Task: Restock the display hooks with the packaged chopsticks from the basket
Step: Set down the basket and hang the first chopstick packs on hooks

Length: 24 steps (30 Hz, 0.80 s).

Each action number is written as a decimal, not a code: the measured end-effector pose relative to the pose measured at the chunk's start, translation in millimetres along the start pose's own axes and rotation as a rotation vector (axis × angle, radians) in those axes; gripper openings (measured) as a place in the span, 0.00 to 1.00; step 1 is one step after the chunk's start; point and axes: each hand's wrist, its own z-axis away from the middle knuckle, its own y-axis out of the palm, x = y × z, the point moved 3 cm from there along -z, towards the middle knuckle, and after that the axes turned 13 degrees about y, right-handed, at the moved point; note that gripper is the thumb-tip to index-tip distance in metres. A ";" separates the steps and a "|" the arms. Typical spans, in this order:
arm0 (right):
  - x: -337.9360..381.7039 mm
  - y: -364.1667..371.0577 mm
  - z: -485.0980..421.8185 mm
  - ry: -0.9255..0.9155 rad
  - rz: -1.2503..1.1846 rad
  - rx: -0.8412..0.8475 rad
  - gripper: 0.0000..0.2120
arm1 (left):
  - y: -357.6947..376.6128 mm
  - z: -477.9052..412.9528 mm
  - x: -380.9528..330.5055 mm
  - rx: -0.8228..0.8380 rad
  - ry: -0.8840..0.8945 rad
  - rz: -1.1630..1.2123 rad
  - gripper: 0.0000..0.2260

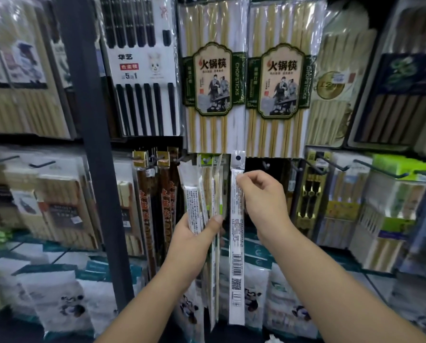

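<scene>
Two large hanging packs marked 火锅筷 and CHOPSTICKS top the display, beside a 华艺 black set. Below them the left grip clasps a bundle of slim packets; the right grip pinches one white barcoded packet upright, punched hole uppermost

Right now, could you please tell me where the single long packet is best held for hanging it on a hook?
Pinch the single packet just below its hang hole, coming from the right edge, as the right hand does. It hangs upright, long and narrow, so a high hold likely steadies the top and leaves the hole clear.
</scene>
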 end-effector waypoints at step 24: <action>-9.0 -0.8 -17.3 -0.051 0.160 -0.141 0.12 | 1.3 -5.9 -8.2 0.115 0.068 0.049 0.11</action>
